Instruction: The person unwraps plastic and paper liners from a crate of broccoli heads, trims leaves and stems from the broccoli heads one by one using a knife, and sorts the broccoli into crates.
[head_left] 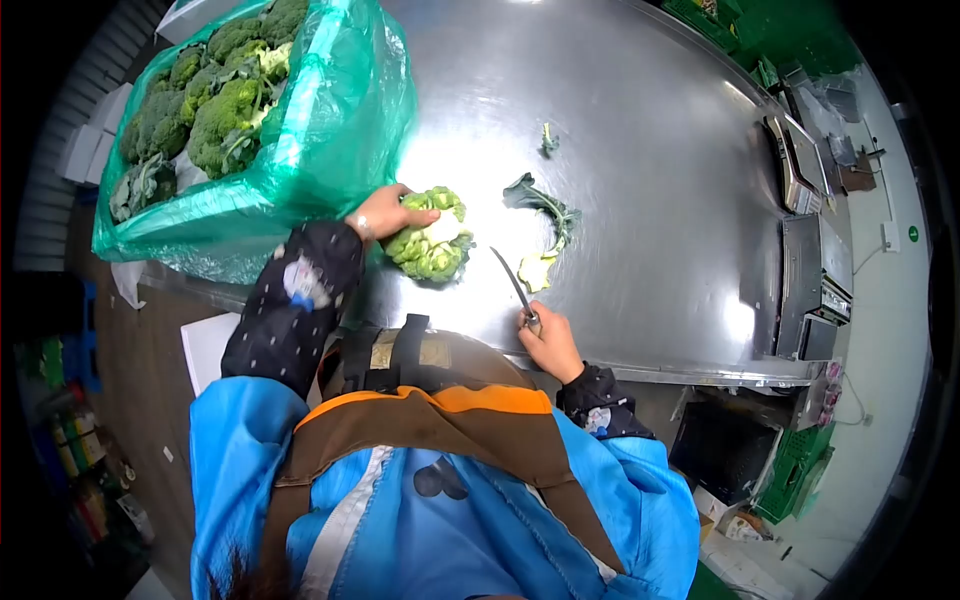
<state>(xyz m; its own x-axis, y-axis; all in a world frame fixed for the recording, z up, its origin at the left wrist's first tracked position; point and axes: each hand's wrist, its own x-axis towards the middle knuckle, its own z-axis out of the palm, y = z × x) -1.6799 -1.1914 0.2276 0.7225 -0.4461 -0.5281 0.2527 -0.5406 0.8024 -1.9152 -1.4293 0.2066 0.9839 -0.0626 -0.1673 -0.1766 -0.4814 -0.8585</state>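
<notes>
So one broccoli head (430,258) is sitting on the metal counter (660,200), just right of the big green bag (350,110), with its pale stem showing. Two hands are working here: the left hand (385,212) is gripping that head from its far left side, thumb lying over the top, and the right hand (549,340) is wrapping its fingers round the handle of one knife (513,277). The curved blade is pointing up toward the head but isn't touching it. Past the knife, one small leafy scrap (549,142) is lying off by itself, and nearer, one longer leaf (530,194) is curling down toward one pale piece (537,270); can't tell if those two are joining up. Over on the left, the one bag is holding a bunch more broccoli heads (222,120), overlapping too much for an exact count.
</notes>
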